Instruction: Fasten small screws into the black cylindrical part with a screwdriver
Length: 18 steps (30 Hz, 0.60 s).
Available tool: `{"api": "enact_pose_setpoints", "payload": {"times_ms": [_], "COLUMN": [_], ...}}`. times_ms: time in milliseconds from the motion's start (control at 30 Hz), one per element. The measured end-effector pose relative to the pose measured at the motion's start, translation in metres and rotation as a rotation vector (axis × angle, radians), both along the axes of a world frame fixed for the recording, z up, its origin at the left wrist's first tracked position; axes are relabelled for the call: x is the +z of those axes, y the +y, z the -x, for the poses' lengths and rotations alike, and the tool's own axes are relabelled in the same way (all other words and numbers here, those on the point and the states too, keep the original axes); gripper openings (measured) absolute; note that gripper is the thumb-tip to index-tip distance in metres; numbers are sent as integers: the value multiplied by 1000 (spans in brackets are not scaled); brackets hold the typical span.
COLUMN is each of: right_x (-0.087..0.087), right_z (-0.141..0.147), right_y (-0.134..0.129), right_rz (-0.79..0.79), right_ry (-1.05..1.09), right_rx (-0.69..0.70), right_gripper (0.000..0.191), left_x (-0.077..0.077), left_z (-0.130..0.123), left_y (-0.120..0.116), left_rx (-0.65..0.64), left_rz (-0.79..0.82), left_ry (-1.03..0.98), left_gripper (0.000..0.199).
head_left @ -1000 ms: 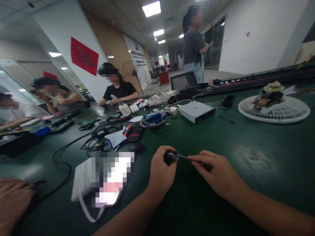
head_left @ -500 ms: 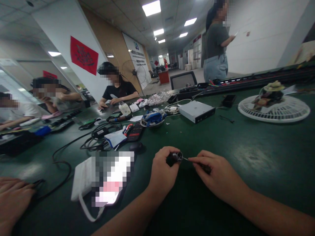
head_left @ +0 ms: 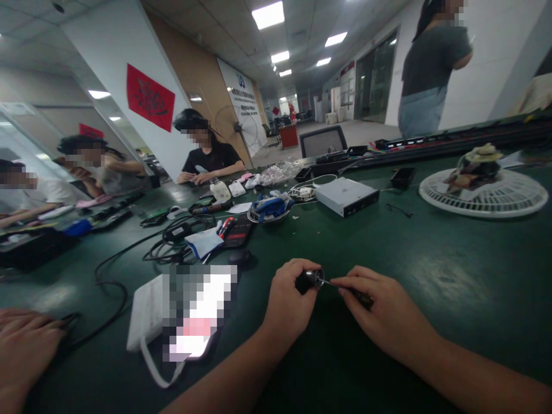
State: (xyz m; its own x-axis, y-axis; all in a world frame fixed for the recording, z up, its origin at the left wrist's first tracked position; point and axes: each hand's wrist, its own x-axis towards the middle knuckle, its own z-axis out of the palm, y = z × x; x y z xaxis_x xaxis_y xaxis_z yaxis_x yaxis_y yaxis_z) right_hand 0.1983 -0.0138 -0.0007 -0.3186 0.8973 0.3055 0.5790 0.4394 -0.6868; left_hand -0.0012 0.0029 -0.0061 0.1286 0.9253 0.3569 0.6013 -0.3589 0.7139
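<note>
"Pointing which way, that dark cylinder [head_left: 307, 279]?"

"Right. Its long axis runs left to right, nearly level, and its ringed open end faces the slim screwdriver [head_left: 361, 298]. It's over the near, middle part of the desk [head_left: 353, 238]."

"And the hands?"

"The left hand [head_left: 288, 302] is curled around the cylinder. The right hand [head_left: 382, 302] pinches the screwdriver's handle, index finger laid forward along it. The metal shaft points left, its tip at the cylinder's mouth; how deep it goes, I can't tell."

"What lies around them?"

"On the left, a phone [head_left: 207, 307], its lit screen blurred into blocks, beside a white box [head_left: 144, 316]; a white cable [head_left: 153, 368] loops between them. Just beyond the phone there's a black mouse [head_left: 240, 257], then a blue-edged white cloth [head_left: 202, 244] and a red-handled tool [head_left: 226, 226]. Farther off come a bowl [head_left: 282, 218] of blue things and a silver drive [head_left: 342, 192]. Far right, a white fan grille [head_left: 517, 201] lies flat with motor parts [head_left: 478, 167] on it."

"Anyone close?"

"Another person's hand [head_left: 30, 351] is at the near left edge, beside a black cable [head_left: 101, 333]. Three people sit at the far left; one person [head_left: 431, 75] stands far right."

"Any writing?"

"Dark characters on the red paper [head_left: 150, 98] at far left, too blurred for me to read. The wall sign [head_left: 244, 98] beyond has a blue logo over lines of characters, too small to make out."
</note>
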Motion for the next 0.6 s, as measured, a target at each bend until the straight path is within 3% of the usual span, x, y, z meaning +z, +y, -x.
{"api": "enact_pose_setpoints", "payload": {"times_ms": [400, 600], "right_x": [1, 3], "right_z": [-2, -1], "right_y": [2, -1], "right_rz": [35, 19], "right_ry": [-60, -45], "right_rx": [-7, 22], "right_gripper": [30, 30], "left_x": [3, 1], "left_z": [-1, -1], "left_y": [-2, -1], "left_rx": [95, 30], "left_rz": [30, 32], "left_ry": [-15, 5], "left_gripper": [28, 33]}}
